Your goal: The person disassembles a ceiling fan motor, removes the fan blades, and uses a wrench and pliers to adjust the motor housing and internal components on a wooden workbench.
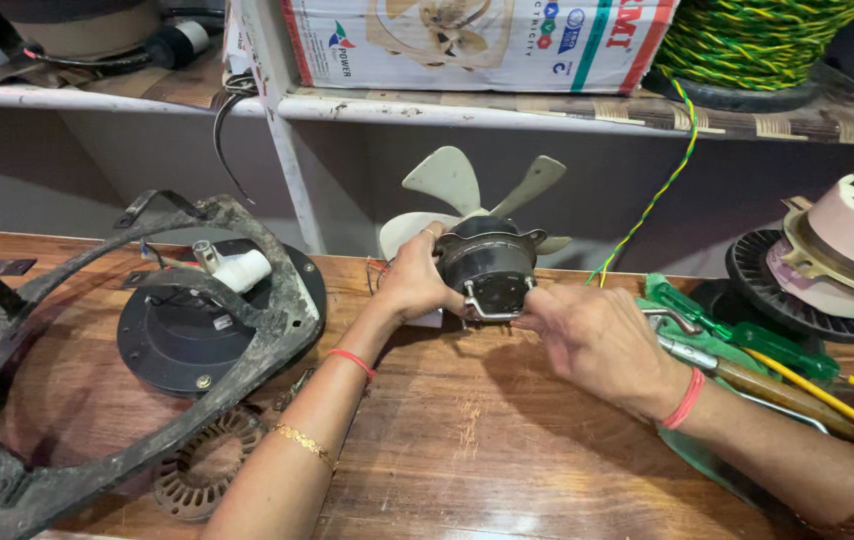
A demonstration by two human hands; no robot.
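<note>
A small fan motor [488, 262] with pale blades [447, 180] is held upright just above the wooden bench [467, 440], at the middle of the view, in front of the shelf wall. The work in hand is judged to be an inspection or a fitting at the motor's underside, where a bent metal bracket [482, 308] is seen. The left hand [415, 283] is closed around the left side of the black housing, fingers curled over its top edge. The right hand [587, 335] is half closed, its fingertips [532, 318] pinched at the bracket near the motor's base; whether the bracket is gripped or only touched cannot be told. A steady hold by the left hand and a fine pinch by the right would be called for. A grimy fan frame [97, 340] lies to the left, and green-handled screwdrivers [737, 330] lie to the right.
</note>
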